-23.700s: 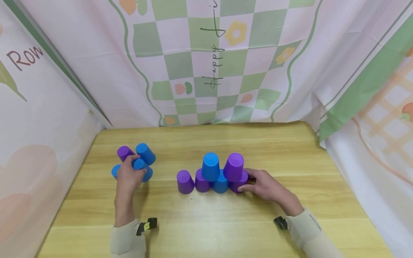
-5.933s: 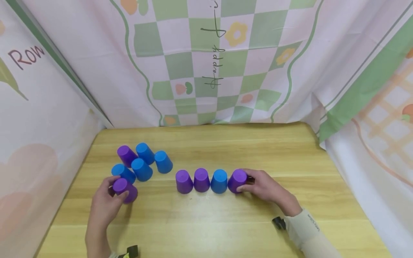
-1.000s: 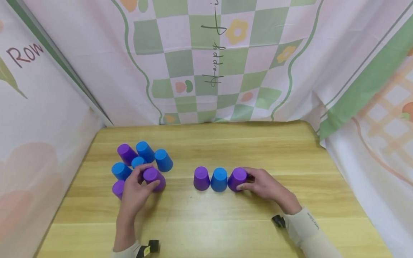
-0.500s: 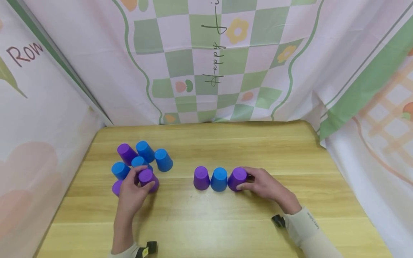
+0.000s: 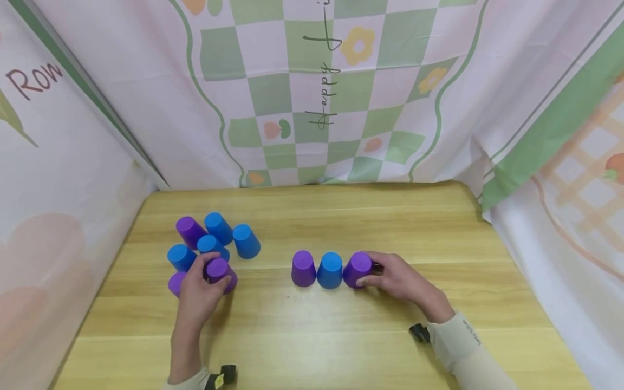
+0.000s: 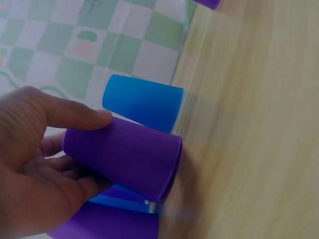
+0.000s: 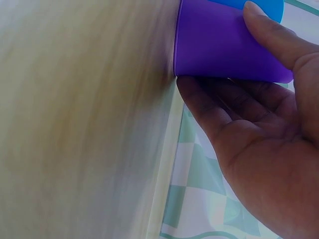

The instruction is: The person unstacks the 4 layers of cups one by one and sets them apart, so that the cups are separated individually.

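Note:
My left hand [image 5: 200, 295] holds an upside-down purple cup [image 6: 124, 157] between thumb and fingers, at the front right of the left group. Whether its rim touches the table cannot be told for certain. My right hand [image 5: 402, 280] grips the purple cup [image 7: 224, 45] at the right end of a row of three. Left of it in the row stand a blue cup [image 5: 330, 271] and another purple cup [image 5: 304, 269], all upside down and side by side. Behind my left hand, a purple cup [image 5: 177, 283] is partly hidden.
The left group also has a purple cup [image 5: 190, 232] and several blue ones, including a front blue cup [image 5: 213, 247], a left blue cup [image 5: 181, 257] and a right blue cup [image 5: 246, 241]. The wooden table [image 5: 302, 346] ends at a patterned curtain [image 5: 322, 97].
Earlier the row had another purple cup at its left end, and before that two cups stacked on top. Over the last second my left hand moved its purple cup left. My right hand stays put.

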### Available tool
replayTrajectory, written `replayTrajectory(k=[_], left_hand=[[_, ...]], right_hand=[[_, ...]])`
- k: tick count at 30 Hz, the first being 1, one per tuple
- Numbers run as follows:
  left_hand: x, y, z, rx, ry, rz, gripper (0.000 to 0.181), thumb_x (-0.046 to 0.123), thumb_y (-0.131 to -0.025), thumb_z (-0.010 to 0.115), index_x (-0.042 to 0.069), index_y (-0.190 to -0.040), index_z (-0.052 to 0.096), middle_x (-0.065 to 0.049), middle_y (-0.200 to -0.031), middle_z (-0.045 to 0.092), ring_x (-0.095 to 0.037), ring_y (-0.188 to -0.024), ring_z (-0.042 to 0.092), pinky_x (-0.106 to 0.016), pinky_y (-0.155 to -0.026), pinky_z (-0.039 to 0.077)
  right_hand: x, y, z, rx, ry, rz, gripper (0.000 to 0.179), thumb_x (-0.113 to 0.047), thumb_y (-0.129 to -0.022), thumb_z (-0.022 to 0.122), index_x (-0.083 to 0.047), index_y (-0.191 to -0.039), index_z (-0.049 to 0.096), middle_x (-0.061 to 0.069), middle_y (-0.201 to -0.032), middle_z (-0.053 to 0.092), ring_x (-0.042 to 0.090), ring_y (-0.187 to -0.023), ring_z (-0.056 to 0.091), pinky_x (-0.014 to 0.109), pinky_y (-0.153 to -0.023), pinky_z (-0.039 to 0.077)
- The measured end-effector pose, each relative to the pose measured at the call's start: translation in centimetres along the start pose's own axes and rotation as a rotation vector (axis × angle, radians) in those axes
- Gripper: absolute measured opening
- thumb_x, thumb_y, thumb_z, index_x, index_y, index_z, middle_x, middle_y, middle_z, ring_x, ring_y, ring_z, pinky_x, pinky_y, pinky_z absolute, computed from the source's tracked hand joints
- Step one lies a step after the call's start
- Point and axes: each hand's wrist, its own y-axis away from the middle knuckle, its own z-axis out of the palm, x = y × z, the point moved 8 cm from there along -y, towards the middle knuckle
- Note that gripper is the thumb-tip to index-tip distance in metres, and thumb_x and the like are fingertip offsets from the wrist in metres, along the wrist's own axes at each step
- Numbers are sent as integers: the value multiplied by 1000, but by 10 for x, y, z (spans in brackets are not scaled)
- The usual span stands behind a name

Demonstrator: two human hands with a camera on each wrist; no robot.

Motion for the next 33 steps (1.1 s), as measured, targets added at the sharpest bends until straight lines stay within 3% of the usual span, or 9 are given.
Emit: replayTrajectory(k=[13,22,33], left_hand=[[3,0,0,3,-38,49,57,5,-90,65,12,-142,44,-16,-147,44,-41,-137,40,-61,-105,40],[20,7,-6,44,16,128,55,5,-90,65,10,-141,46,-13,-145,47,-36,-137,42,-56,-104,44],[50,18,-16,174,130,324,47,-3,-86,69,13,-129,56,-7,-135,59,-28,-130,52,-51,-106,44]], right_hand=[[0,0,0,2,12,-20,36,-38,-84,76,-30,-117,65,-12,-108,69,11,-104,65,37,-93,54],[-1,-1,-1,-3,7,-23,34,-39,-84,75,-30,-116,65,-12,-107,69,9,-103,65,33,-92,54],[2,-1,0,0,1,-15,36,-38,-84,76,-29,-117,66,-11,-109,69,11,-104,64,38,-94,54]])
